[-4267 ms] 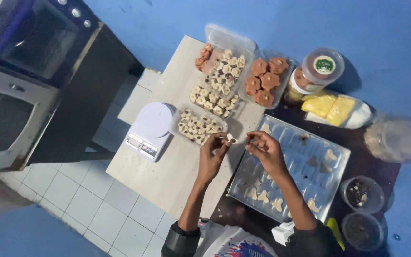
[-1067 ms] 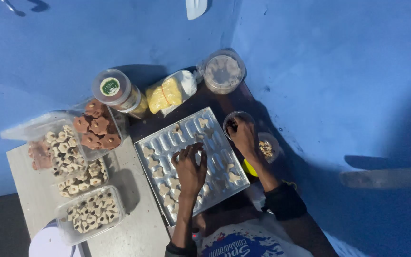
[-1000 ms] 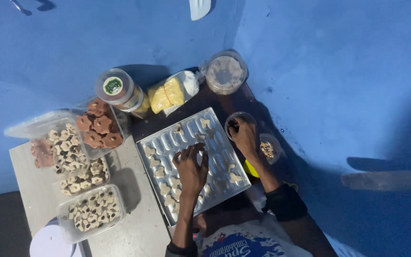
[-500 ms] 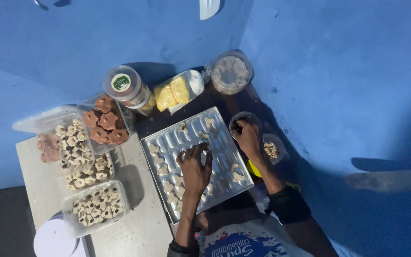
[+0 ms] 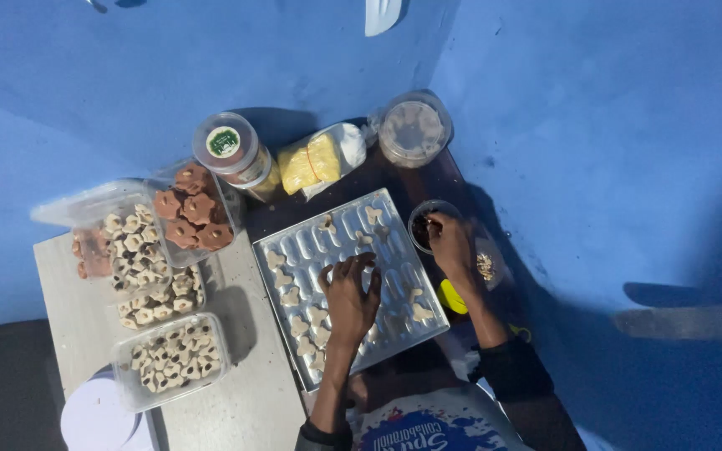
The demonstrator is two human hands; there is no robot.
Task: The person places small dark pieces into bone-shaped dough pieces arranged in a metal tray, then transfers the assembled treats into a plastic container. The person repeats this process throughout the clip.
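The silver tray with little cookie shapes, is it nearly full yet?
Partly. Pale cookie shapes already sit mostly along the near and left slots of the ridged silver metal tray. In hand: the left hand rests on the tray's middle, while the right hand dips into a small round clear bowl of dark bits. Many slots remain bare.

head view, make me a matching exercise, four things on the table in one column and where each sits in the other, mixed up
Things:
1. silver metal baking tray
2. round clear plastic jar with a green-labelled lid
3. small dark round bowl
4. clear plastic tub of brown flower-shaped cookies

Places:
A. under the right hand, beside the tray's right edge
B. left of the tray, on the pale tabletop
C. under the left hand, in the middle
D. against the blue wall, next to the bag of yellow pieces

Pairs: 1-C, 2-D, 3-A, 4-B
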